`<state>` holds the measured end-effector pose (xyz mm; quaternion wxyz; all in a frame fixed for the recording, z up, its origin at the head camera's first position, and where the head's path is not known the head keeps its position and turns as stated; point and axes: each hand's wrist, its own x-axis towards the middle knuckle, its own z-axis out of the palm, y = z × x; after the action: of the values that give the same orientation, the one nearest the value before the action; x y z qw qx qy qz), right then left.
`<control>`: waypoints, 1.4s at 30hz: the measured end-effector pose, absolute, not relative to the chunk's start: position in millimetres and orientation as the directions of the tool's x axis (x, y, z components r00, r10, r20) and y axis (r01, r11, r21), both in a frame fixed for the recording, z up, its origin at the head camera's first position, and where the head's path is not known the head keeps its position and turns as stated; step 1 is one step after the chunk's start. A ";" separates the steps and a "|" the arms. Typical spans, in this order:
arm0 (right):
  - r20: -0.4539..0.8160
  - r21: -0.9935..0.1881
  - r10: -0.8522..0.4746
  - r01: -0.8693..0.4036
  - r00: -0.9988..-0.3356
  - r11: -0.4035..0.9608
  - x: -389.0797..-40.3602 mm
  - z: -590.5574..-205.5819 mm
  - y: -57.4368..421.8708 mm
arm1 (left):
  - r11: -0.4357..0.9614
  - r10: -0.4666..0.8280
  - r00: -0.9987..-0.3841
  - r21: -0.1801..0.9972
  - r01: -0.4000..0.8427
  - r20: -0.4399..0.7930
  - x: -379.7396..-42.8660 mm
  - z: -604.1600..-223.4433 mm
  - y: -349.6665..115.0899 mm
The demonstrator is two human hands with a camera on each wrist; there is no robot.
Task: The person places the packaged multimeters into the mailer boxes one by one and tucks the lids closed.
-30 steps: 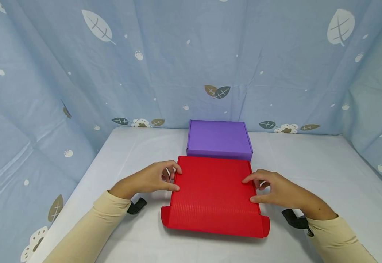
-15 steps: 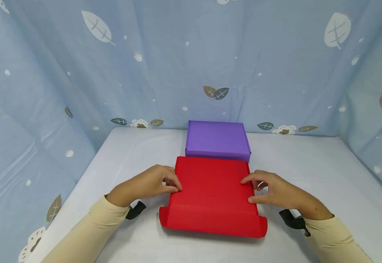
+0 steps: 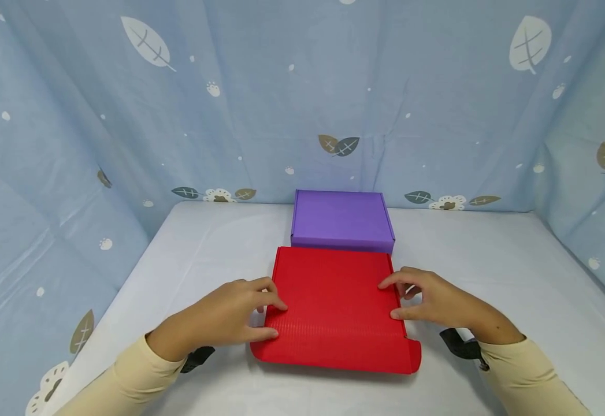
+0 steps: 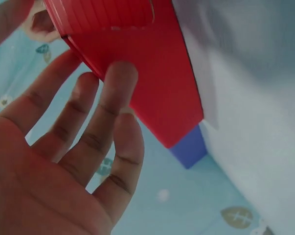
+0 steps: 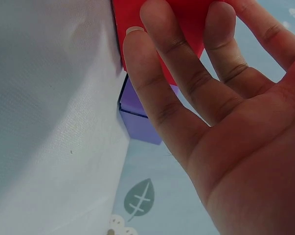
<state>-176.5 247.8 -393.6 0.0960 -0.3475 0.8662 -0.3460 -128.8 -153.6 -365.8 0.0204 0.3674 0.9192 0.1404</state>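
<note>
A red cardboard box (image 3: 333, 283) lies on the table with its lid down. The lid's front flap (image 3: 338, 353) sticks out towards me, a small ear at its right end. My left hand (image 3: 219, 315) is at the box's left edge near the flap, index finger over the top and thumb at the flap's left end. In the left wrist view its loosely spread fingers (image 4: 120, 83) are beside the red side wall (image 4: 162, 88). My right hand (image 3: 440, 300) rests at the right edge, fingertips on the lid; the right wrist view shows extended fingers (image 5: 147, 73) along that side.
Directly behind the red box stands a closed purple box (image 3: 341, 216). Both are on a white-covered table (image 3: 219, 242). A blue curtain (image 3: 260, 104) with leaf prints hangs behind and along the sides. Dark wrist-camera mounts (image 3: 460, 345) sit below the wrists.
My left hand has slid along the box's left edge towards me, from the lid's side down to the flap, its fingers parting again. The right hand and both boxes stay put.
</note>
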 end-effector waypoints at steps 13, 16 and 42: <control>0.080 -0.671 -0.664 -0.533 -0.743 0.515 -175.8 -394.3 247.6 | 0.708 0.705 -0.705 -0.020 0.706 0.072 -107.8 -375.2 -149.4; 0.071 -0.668 -0.660 -0.527 -0.748 0.525 -175.3 -394.2 247.9 | 0.701 0.713 -0.698 -0.053 0.711 0.067 -105.6 -375.7 -149.0; 0.075 -0.668 -0.661 -0.530 -0.747 0.523 -175.8 -393.1 246.5 | 0.712 0.701 -0.709 -0.017 0.702 0.072 -101.3 -368.4 -148.5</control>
<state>-175.8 246.5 -393.1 0.0942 -0.3430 0.8676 -0.3475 -101.3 -148.5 -368.4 -0.0367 0.3796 0.9244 0.0060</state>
